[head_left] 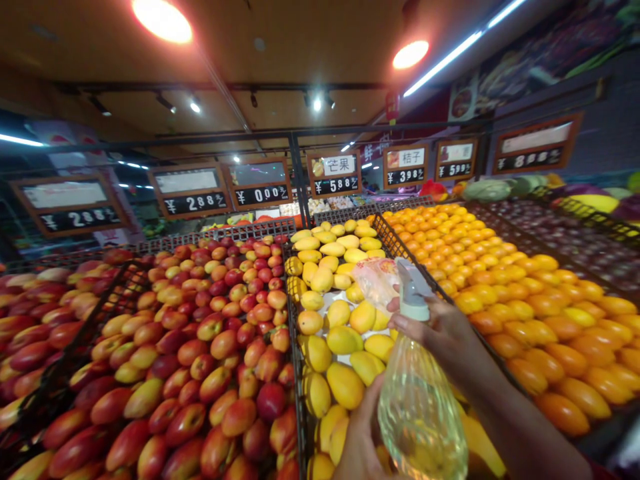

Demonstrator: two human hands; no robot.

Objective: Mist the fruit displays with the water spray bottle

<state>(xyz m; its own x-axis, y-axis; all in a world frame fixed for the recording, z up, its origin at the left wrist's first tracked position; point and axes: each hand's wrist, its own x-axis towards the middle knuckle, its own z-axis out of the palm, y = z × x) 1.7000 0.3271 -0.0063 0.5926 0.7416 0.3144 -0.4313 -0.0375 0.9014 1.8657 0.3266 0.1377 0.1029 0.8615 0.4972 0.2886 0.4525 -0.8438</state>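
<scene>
A clear spray bottle (420, 407) with a grey spray head (414, 287) stands tilted in front of me above the mangoes (345, 340). Clear liquid shows inside it. My right hand (443, 330) is closed around the neck, its fingers by the spray head. Low on the bottle's left side, my left hand (363, 433) grips the body; part of it lies outside the picture. Just beyond the spray head, a pinkish plastic bag (375, 280) rests on the mangoes.
Red and yellow nectarine-like fruit (200, 360) fills the left side. Oranges or tangerines (520, 293) lie in rows to the right. Black mesh dividers (407, 250) separate the bins. Price signs (334, 173) hang along a rail behind, under bright lamps (410, 55).
</scene>
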